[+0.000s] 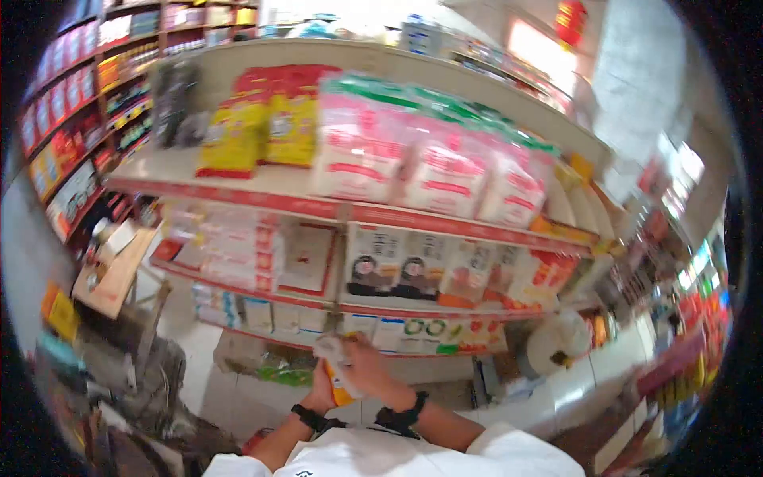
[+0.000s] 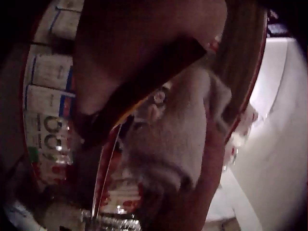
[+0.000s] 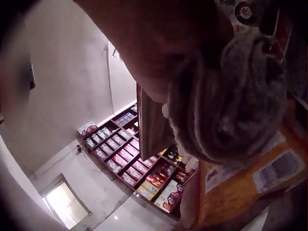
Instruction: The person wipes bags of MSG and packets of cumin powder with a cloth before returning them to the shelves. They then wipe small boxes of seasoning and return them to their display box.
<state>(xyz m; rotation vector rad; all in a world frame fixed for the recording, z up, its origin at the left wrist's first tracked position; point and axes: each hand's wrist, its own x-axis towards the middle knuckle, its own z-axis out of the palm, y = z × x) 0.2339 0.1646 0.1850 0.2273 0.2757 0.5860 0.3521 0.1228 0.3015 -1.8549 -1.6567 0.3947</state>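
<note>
Head view: packet (image 1: 340,394) at six o'clock, left hand (image 1: 320,388) clamped on it. Right hand (image 1: 375,372) clamped on cloth (image 1: 328,348), individual fingers partly hidden; cloth lies against packet. On shelf (image 1: 278,202): yellow bags (image 1: 290,131) at eleven o'clock, white bags (image 1: 442,163) at one. Wooden table (image 1: 115,278) at nine.

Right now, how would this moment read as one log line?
left hand: holds orange package | right hand: grips greyish cloth | ahead: red-edged stocked shelves
</note>
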